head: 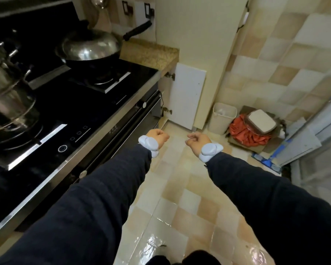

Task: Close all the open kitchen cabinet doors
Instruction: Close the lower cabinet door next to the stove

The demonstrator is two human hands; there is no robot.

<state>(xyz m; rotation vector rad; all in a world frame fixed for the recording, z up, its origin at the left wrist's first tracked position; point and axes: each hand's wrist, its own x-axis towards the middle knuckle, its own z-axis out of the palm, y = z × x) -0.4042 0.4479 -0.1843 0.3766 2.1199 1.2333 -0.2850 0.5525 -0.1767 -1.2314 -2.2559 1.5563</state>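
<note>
A white lower cabinet door (187,96) stands swung wide open under the speckled countertop (151,54) at the far end of the counter run. Two hinges show on its left edge, and the dark cabinet interior (161,96) lies beside it. My left hand (158,137) is curled into a fist in mid-air over the floor, well short of the door. My right hand (198,139) is also curled shut, level with the left one and a little apart from it. Neither hand holds anything. Both wrists wear pale blue bands over dark sleeves.
A black glass cooktop (69,104) on the left carries a lidded wok (92,46) and a steel stockpot (6,92). A white waste bin (223,117) and a heap of orange cloth (248,132) stand on the tiled floor beyond the door. A sliding door frame (313,134) is at right.
</note>
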